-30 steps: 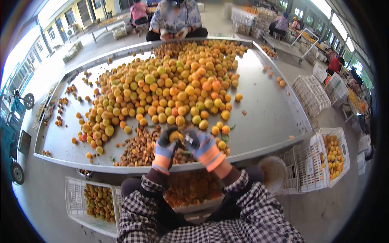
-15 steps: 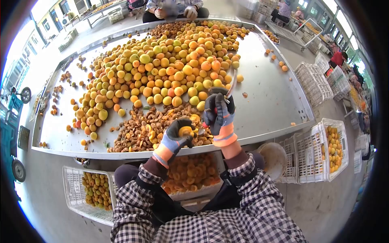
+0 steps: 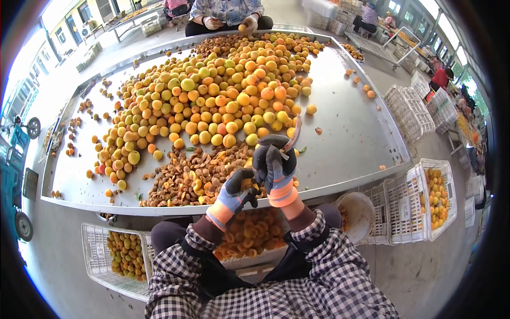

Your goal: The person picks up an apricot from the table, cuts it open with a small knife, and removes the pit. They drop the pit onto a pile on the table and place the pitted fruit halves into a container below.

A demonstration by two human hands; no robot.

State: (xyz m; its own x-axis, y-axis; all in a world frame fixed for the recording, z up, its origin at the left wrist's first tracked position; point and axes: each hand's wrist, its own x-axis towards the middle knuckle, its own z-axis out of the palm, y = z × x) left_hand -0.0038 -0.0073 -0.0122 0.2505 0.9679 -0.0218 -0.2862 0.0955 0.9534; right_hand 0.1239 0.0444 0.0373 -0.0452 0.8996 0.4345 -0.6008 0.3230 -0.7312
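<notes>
My left hand (image 3: 237,190), in a dark-palmed work glove, is closed around an apricot (image 3: 247,184) that shows only in part between thumb and fingers. Right beside it, my gloved right hand (image 3: 274,166) grips a knife, whose curved blade (image 3: 294,135) points up and away from me; its handle is hidden in the fist. Both hands are over the table's near edge. Below and left of them lies a heap of brown apricot pits (image 3: 183,178) with some orange pieces. Behind it spreads a large pile of whole apricots (image 3: 212,101).
The metal table (image 3: 350,133) has a raised rim. Under its near edge a crate of apricot halves (image 3: 249,234) sits between my knees. Fruit crates stand left (image 3: 95,255) and right (image 3: 409,212), with a bucket (image 3: 357,215) nearby. Across the table sits another person (image 3: 226,13) holding an apricot.
My right hand with the knife has moved left and closer to my left hand, its blade tilting. The view has shifted slightly. The person opposite now holds up an apricot.
</notes>
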